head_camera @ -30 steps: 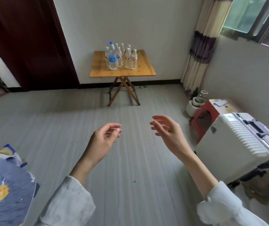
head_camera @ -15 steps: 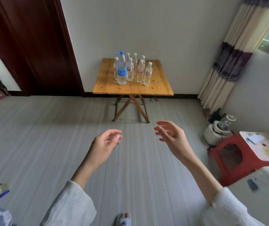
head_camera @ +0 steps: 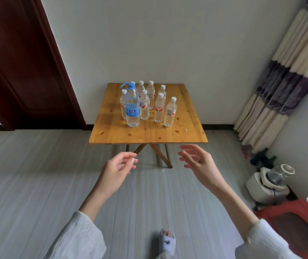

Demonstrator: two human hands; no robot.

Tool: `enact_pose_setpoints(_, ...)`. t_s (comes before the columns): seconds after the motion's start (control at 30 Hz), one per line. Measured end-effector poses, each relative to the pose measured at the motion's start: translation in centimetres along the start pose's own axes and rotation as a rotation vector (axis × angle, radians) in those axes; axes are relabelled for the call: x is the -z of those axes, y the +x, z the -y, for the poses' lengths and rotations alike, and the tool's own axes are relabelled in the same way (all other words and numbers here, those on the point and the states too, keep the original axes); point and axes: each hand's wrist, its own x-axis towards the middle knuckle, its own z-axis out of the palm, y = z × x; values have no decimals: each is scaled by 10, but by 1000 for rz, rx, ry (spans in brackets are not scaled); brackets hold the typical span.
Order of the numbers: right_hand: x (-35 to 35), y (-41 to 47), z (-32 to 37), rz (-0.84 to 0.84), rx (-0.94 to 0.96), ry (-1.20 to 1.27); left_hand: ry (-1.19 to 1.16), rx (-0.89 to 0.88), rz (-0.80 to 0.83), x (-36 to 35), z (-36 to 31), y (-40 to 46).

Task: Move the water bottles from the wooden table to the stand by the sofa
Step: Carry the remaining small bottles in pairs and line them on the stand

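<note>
Head view: both hands raised short of the table, empty. Left hand loosely curled, fingertips near the thumb, holding nothing. Right hand with fingers spread and relaxed, palm turned inward, nothing in it.

Bottles all stand upright in a tight cluster on the table's far-left half. Big bottle, blue cap and blue label, is at the cluster's near-left edge; a small bottle stands at its near-right edge, slightly apart from the rest. Door to the table's left, curtain to its right, red stool nearer and right of it. No sofa or stand in view.

Step in hand, as I judge it: closing in for the first pick-up. Best to take the near-edge bottles first, one per hand, gripping each around the body below the shoulder and lifting straight up. Reaching over the front row risks toppling neighbours, which stand very close.
</note>
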Motion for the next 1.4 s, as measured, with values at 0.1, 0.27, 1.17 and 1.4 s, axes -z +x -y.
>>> enact_pose_setpoints(0.1,11,78,-18,2,-1,-4,-8,16,-20,-15,8,72)
enact_pose_setpoints(0.27,32,201,-35,9,7,3,-31,22,-18,-48,4,196)
enact_pose_setpoints(1.17,-13,523,-211,-31,-435,-161,232,225,281,-126,139,588)
enact_pose_setpoints(1.4,-20,537,-219,-55,-397,-6,180,77,368,-137,158,615)
